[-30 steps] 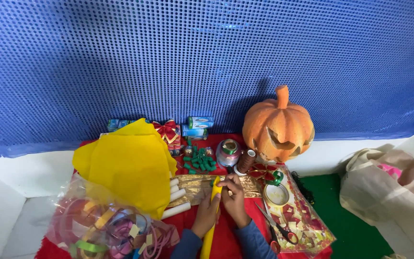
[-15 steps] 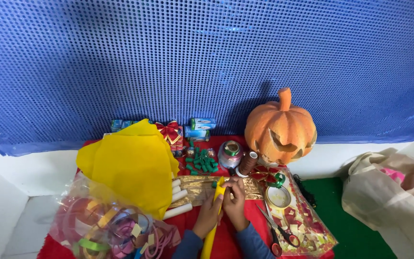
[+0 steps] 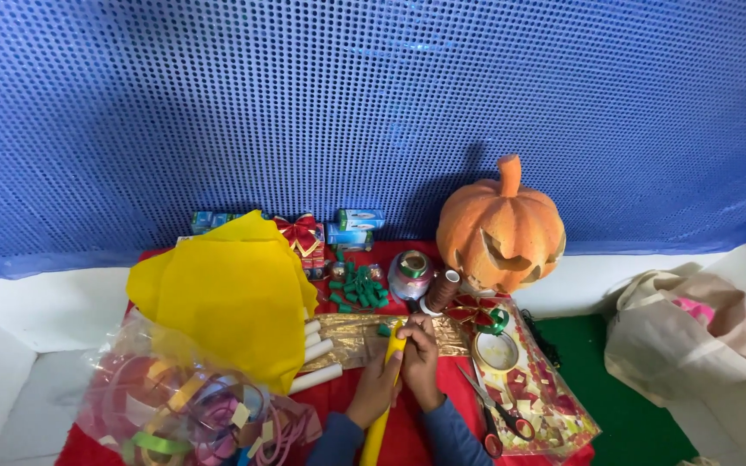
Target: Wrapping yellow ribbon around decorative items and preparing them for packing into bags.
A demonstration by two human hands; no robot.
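Both hands close around a yellow rolled tube (image 3: 383,397) low in the middle of the view, over the red cloth (image 3: 364,393) on the tabletop. Its long axis runs from 6 o'clock up toward 12, tip tilted slightly to 1. The left hand (image 3: 376,386) wraps the shaft, fingers curled shut on it; the right hand (image 3: 420,362) grips just beside the upper end. At 9 o'clock of the hands a clear plastic bag (image 3: 179,406) holds coloured paper rings. At 3 o'clock lie scissors (image 3: 489,410); a carved orange pumpkin (image 3: 501,229) stands at 1 o'clock
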